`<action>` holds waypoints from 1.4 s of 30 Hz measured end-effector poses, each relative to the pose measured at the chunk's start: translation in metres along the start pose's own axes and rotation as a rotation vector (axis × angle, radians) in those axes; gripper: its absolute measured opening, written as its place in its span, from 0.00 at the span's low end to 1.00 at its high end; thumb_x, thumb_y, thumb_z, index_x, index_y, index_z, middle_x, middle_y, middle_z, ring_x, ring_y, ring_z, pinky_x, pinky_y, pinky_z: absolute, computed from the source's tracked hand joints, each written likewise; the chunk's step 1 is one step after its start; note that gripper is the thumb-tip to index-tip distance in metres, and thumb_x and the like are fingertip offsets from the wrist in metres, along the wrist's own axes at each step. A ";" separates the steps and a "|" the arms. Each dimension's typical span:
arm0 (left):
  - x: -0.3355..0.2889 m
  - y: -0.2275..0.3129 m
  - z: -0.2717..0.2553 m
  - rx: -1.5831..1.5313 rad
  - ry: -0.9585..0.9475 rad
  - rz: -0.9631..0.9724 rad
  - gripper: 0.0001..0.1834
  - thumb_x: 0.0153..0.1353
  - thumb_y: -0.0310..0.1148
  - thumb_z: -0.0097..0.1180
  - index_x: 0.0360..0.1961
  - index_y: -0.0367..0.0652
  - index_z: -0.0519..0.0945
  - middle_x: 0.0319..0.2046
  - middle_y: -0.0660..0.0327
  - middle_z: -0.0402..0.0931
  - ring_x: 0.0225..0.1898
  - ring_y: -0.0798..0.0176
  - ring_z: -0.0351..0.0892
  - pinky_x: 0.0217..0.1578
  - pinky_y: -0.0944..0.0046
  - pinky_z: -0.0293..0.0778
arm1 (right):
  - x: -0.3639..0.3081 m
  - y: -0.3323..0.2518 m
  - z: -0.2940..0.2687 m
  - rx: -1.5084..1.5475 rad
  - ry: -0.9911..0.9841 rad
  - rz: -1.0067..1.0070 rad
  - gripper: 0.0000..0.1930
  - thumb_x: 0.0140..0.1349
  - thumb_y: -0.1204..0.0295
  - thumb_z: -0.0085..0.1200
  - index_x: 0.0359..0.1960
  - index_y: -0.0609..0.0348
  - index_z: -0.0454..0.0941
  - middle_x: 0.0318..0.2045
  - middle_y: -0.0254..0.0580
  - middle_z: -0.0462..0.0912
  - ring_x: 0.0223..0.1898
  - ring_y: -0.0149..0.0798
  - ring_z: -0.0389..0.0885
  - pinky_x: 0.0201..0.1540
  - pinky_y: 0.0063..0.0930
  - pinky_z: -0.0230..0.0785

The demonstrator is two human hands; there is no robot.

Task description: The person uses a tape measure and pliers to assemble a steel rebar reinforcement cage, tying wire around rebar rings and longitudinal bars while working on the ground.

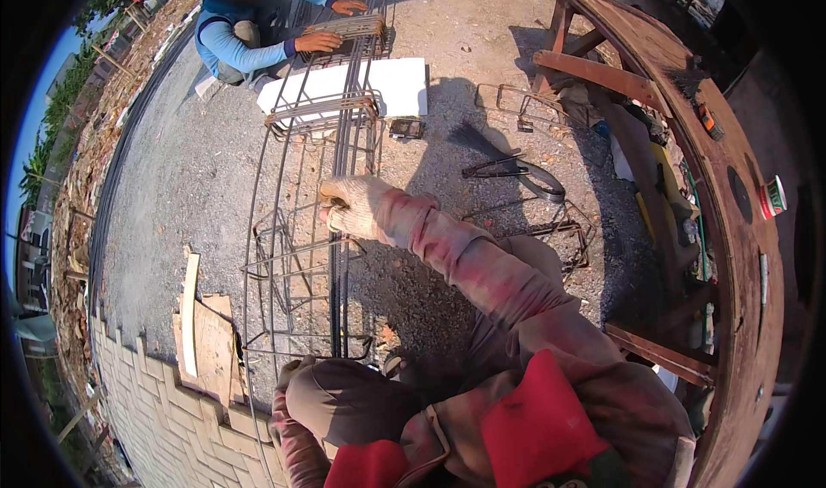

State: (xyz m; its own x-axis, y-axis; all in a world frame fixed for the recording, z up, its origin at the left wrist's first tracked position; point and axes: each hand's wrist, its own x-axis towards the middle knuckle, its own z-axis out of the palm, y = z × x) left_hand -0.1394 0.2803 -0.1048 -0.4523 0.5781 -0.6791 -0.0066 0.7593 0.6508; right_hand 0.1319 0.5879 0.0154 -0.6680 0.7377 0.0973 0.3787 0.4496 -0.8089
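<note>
My right hand (pixel 357 207), in a pale knitted work glove, is closed over the long steel rebar rods (pixel 335 290) of a reinforcement cage running away from me. Its fingers curl around at the rods' level. Square bent stirrups (pixel 303 251) stand along the near part of the cage. A bunch of stirrups (pixel 323 112) sits farther up the rods. By my bent knee, my left hand (pixel 291 373) is low at the cage's near end, mostly hidden, and its fingers cannot be made out.
A co-worker in blue sleeves (pixel 237 49) crouches at the far end, hands on more stirrups (pixel 354 28). A white block (pixel 400 88) lies under the rods. Tie wire (pixel 482 144) and loose stirrups (pixel 572 230) lie right. A wooden bench (pixel 731 221) borders the right; cardboard (pixel 211 350) lies left.
</note>
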 end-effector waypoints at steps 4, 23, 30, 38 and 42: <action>-0.014 0.058 0.002 -0.014 -0.001 0.075 0.14 0.54 0.41 0.61 0.25 0.41 0.75 0.19 0.63 0.74 0.17 0.69 0.68 0.18 0.67 0.64 | -0.042 0.028 -0.103 -0.090 -0.085 -0.073 0.17 0.59 0.62 0.51 0.43 0.62 0.73 0.32 0.46 0.78 0.37 0.43 0.77 0.39 0.32 0.68; -0.034 0.112 0.025 0.407 -0.106 0.120 0.09 0.57 0.36 0.55 0.33 0.43 0.75 0.20 0.67 0.71 0.16 0.71 0.71 0.16 0.72 0.65 | -0.358 0.336 -0.005 -0.108 0.211 1.327 0.24 0.52 0.58 0.51 0.46 0.62 0.75 0.43 0.54 0.79 0.45 0.49 0.77 0.49 0.33 0.68; -0.037 0.127 0.045 0.434 -0.084 0.118 0.08 0.56 0.36 0.55 0.32 0.43 0.76 0.20 0.67 0.71 0.16 0.71 0.72 0.16 0.73 0.65 | -0.318 0.309 0.006 -0.076 0.309 1.456 0.26 0.51 0.55 0.53 0.46 0.62 0.76 0.44 0.57 0.78 0.49 0.54 0.75 0.52 0.39 0.67; -0.035 0.136 0.055 0.483 -0.075 0.112 0.08 0.57 0.35 0.54 0.32 0.43 0.76 0.22 0.66 0.73 0.17 0.71 0.73 0.17 0.72 0.66 | -0.309 0.319 0.021 0.083 0.553 1.492 0.23 0.51 0.57 0.54 0.43 0.64 0.77 0.41 0.58 0.79 0.47 0.55 0.76 0.50 0.37 0.68; -0.031 0.135 0.053 0.459 -0.099 0.121 0.08 0.57 0.36 0.54 0.32 0.42 0.76 0.21 0.66 0.72 0.17 0.70 0.72 0.17 0.72 0.66 | -0.311 0.324 0.013 0.058 0.457 1.539 0.24 0.51 0.57 0.54 0.43 0.65 0.77 0.40 0.58 0.79 0.46 0.54 0.77 0.49 0.37 0.69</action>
State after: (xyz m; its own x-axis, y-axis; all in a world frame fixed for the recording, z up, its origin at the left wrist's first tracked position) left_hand -0.0790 0.3805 -0.0143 -0.3379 0.6795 -0.6512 0.4450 0.7251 0.5256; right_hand 0.4541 0.4979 -0.2840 0.5490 0.5351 -0.6421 0.4467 -0.8371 -0.3157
